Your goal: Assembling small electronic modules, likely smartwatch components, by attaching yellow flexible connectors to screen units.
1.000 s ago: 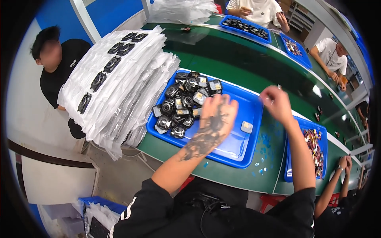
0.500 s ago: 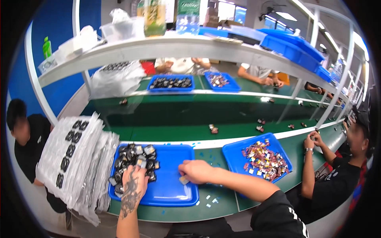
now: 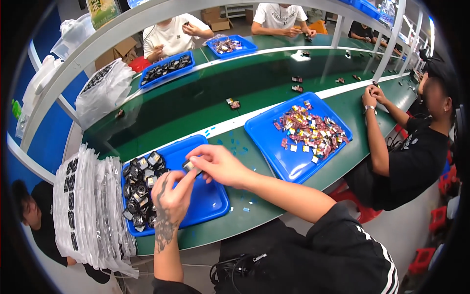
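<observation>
My left hand and my right hand meet over a blue tray and together pinch one small dark square part between their fingertips. A heap of similar small black parts fills the tray's left half, just left of my left hand. The tray's right half is bare blue. My left forearm carries a dark tattoo.
A stack of clear bags with black parts lies left of the tray. A second blue tray with colourful small pieces sits to the right. A green conveyor belt runs behind. Other people sit at left, right and across.
The view has swung down and closer. My two hands, apart over the tray half a second ago, have come together on one small part.
</observation>
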### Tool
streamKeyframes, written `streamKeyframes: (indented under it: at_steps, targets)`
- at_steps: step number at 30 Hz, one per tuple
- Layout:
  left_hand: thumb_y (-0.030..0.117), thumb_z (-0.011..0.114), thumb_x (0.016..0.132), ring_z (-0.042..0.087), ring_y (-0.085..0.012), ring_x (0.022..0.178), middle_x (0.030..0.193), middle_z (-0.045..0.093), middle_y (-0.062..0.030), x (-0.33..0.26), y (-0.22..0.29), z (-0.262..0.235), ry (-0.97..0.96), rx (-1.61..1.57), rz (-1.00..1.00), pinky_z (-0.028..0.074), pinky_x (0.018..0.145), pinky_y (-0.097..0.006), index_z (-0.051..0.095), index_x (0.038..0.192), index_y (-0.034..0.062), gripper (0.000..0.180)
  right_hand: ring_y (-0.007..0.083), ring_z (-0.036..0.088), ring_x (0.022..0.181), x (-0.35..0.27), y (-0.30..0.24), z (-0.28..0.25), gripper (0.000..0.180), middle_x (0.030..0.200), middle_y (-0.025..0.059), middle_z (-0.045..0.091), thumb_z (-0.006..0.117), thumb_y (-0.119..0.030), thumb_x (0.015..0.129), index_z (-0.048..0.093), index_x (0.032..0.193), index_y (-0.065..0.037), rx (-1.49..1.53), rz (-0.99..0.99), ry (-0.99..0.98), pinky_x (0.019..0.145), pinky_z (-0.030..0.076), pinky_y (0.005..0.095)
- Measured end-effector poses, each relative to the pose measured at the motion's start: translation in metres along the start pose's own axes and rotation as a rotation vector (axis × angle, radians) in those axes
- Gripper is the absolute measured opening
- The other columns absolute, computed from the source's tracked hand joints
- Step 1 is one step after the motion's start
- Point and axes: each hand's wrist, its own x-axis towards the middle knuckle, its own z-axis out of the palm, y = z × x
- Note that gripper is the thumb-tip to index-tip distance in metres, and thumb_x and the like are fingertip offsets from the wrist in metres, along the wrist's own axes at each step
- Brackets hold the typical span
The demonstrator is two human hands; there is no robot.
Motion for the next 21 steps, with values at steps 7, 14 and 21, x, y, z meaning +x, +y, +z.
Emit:
streamKeyframes:
  at_steps: [7,14,21]
  targets:
    - [-0.003,0.065,0.086,0.070,-0.0158,0.082,0.090,0.064,-0.0084,0.015,0.035,0.040,-0.220,-0.928,-0.651,0.057,0.072,-0.026,0.063,0.104,0.0016,0.019,0.0141,0.066,0.079,-0.044,-0.002,-0.027,0.033,0.086,0.0065,0.070,0.054,-0.021,0.098,0.060,0.122,0.000,-0.203,-0.121,0.298,0.067,0.054,0.0293]
    - [-0.002,0.064,0.087,0.069,-0.0232,0.081,0.095,0.061,-0.0110,0.005,0.023,0.057,-0.004,-1.482,-1.026,0.059,0.070,-0.029,0.041,0.107,0.0071,0.032,0.0345,0.063,0.093,-0.026,-0.008,-0.174,0.021,0.094,0.0159,0.064,0.070,-0.016,0.079,0.066,0.096,-0.004,-1.675,-0.100,0.579,0.082,0.051,0.0450]
    - [0.003,0.062,0.091,0.067,-0.0166,0.077,0.096,0.064,-0.0092,-0.003,0.015,0.068,-0.093,-1.547,-1.106,0.056,0.066,-0.026,0.056,0.105,0.0011,0.015,0.0343,0.063,0.087,-0.038,0.001,-0.208,0.008,0.083,0.0131,0.065,0.066,-0.013,0.080,0.065,0.082,-0.005,-1.662,-0.114,0.398,0.075,0.049,0.0466]
